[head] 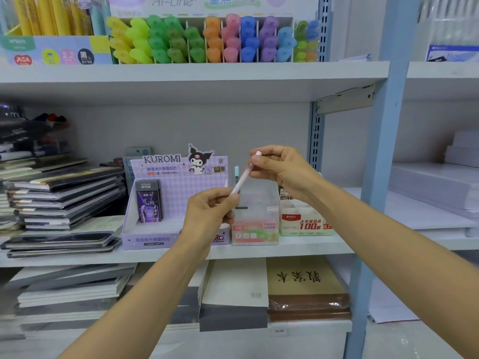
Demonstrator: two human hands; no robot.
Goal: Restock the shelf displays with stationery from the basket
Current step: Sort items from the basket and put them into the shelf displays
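A slim pink pen (242, 178) is held tilted in front of the middle shelf. My left hand (209, 213) pinches its lower end and my right hand (281, 169) pinches its upper end near the pale cap. Directly behind and below the pen stands a clear "Fruit Soda" display box (255, 230) with one mint-coloured pen (236, 173) upright at its back. To its left sits the purple Kuromi lead display box (155, 237) with a dark pack (149, 202) in it. The basket is out of view.
A white and red lead box (305, 224) stands right of the clear box. Stacked notebooks (64, 195) fill the shelf's left side. Coloured highlighters (207, 40) line the shelf above. A blue upright post (375, 177) divides off paper stacks (435, 187) at the right.
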